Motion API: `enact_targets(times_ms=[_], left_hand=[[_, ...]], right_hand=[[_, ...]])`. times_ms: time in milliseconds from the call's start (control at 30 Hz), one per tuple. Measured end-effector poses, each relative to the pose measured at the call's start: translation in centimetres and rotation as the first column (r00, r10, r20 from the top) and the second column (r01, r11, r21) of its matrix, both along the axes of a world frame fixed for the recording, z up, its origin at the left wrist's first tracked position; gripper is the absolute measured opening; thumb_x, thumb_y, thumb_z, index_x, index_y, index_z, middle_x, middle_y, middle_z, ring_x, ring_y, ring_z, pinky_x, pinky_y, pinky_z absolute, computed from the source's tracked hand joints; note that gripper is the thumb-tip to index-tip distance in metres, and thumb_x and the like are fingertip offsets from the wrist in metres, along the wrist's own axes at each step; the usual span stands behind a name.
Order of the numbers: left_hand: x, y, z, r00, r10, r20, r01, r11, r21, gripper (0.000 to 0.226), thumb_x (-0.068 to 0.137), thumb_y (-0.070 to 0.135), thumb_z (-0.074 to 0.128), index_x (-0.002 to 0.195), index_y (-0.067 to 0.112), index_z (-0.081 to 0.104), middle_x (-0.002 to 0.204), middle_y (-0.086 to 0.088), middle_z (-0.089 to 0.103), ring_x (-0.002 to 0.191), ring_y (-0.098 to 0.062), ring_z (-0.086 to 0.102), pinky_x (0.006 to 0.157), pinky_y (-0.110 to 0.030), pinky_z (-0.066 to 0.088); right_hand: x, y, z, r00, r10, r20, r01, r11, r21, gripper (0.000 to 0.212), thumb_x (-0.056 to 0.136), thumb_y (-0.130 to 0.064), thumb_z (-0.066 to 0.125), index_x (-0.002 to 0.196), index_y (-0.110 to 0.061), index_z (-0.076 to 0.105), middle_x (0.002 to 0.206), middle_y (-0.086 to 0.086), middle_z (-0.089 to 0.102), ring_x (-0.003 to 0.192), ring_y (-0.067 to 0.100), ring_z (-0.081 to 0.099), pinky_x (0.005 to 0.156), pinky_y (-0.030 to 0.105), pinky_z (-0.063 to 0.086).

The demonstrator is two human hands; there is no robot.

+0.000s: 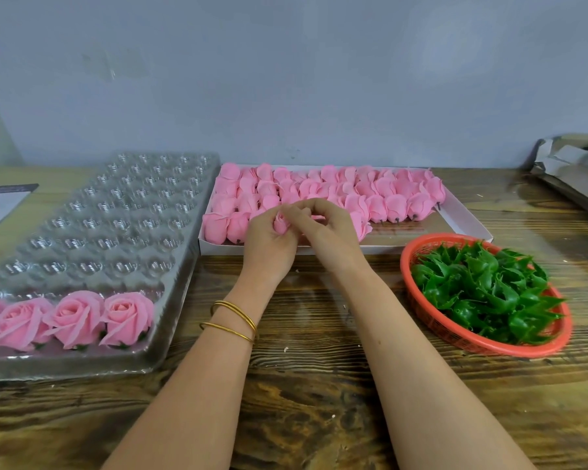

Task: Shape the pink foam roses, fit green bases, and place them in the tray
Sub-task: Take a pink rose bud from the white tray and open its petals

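Holding one pink foam rose (280,224) up over the near edge of the white box (469,217), left hand (269,244) wrapped around the bud, right hand (326,232) pinching at the petals right beside it, fingertips of both basically touching. Looks like the shaping step, petals getting teased open. Still plenty of closed buds (323,191) packed in rows in the box. Clear tray (92,212) on the left mostly bare pockets, only the near row filled with finished roses (75,318), green showing underneath them. Green bases (482,293) heaped in the red basket (489,349) off to the right, well apart from both hands, so none picked up yet for this one.

Main risk from here: thin foam, so pulling a petal too hard probably tears or creases it. Also squeezing the bud too tight in the left hand could flatten it. Hands hovering low over the box, so bumping the front row of buds out of line seems possible too.
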State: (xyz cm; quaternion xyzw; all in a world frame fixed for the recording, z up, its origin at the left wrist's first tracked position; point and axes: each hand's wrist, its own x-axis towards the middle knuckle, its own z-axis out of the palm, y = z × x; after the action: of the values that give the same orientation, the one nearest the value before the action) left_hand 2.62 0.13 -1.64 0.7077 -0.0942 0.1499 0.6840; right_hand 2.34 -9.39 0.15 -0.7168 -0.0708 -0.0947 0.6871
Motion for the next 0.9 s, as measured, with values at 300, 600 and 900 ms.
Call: enact_targets(times_ms=[300, 600, 900], left_hand=[[0.22, 0.05, -0.29, 0.999, 0.041, 0.0, -0.041, 0.999, 0.007, 0.018, 0.093, 0.024, 0.065, 0.08, 0.036, 0.07, 0.082, 0.006, 0.075, 0.084, -0.011, 0.071, 0.074, -0.033, 0.058], [0.3, 0.06, -0.34, 0.999, 0.042, -0.006, -0.042, 0.998, 0.045, 0.019, 0.096, 0.024, 0.063, 0.081, 0.033, 0.071, 0.08, 0.012, 0.073, 0.081, 0.0, 0.07, 0.068, -0.013, 0.051], [0.43, -0.05, -0.59, 0.999, 0.032, -0.031, -0.03, 0.998, 0.058, 0.024, 0.093, 0.037, 0.06, 0.074, 0.033, 0.072, 0.083, 0.001, 0.076, 0.087, -0.017, 0.072, 0.084, -0.044, 0.059]], right_hand=[[0.19, 0.14, -0.32, 0.999, 0.009, -0.043, -0.01, 1.0, -0.024, 0.007, 0.084, -0.016, 0.073, 0.084, -0.009, 0.07, 0.084, 0.005, 0.071, 0.087, 0.019, 0.069, 0.072, 0.029, 0.057], [0.15, -0.03, -0.33, 0.999, 0.017, -0.045, -0.02, 0.998, -0.062, 0.012, 0.085, -0.019, 0.074, 0.09, -0.009, 0.07, 0.089, 0.008, 0.072, 0.094, 0.023, 0.069, 0.078, 0.033, 0.06], [0.01, -0.16, -0.19, 0.999, 0.02, -0.042, -0.024, 0.994, -0.108, 0.018, 0.082, -0.019, 0.076, 0.093, -0.007, 0.07, 0.092, 0.01, 0.072, 0.094, 0.025, 0.068, 0.084, 0.047, 0.058]])
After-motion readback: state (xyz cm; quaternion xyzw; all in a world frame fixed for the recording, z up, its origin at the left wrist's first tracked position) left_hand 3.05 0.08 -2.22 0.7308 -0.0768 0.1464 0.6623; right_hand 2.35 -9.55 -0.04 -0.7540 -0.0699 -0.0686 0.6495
